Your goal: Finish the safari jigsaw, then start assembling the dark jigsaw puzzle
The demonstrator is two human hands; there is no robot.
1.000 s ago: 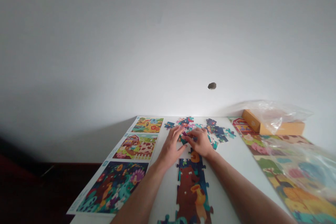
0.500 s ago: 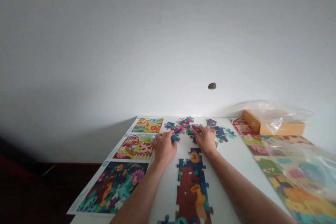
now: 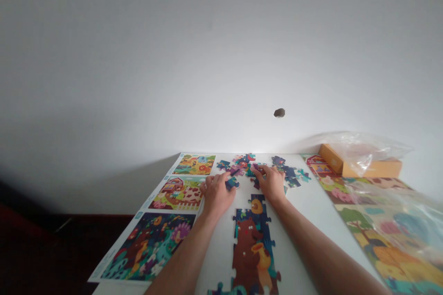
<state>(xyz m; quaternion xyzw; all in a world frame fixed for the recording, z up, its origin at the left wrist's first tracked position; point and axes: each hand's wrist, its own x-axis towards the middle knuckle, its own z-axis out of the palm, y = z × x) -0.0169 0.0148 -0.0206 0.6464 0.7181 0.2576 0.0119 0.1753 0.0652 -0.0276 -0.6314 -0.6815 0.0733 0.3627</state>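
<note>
Left hand (image 3: pixel 217 195) is staying half-curled against a teal puzzle piece (image 3: pixel 232 183); right hand (image 3: pixel 272 183) is staying curled over loose pieces (image 3: pixel 258 170) near the table's (image 3: pixel 304 203) far edge. Neither grip can be told. An assembled bear section (image 3: pixel 251 244) is lying nearer the person.

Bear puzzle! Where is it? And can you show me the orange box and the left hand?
bear puzzle (image 3: pixel 246 251): head view, on the brown bear's body
orange box (image 3: pixel 372 169): head view, on its long side
left hand (image 3: pixel 217 196): head view, on the back of the hand
</note>
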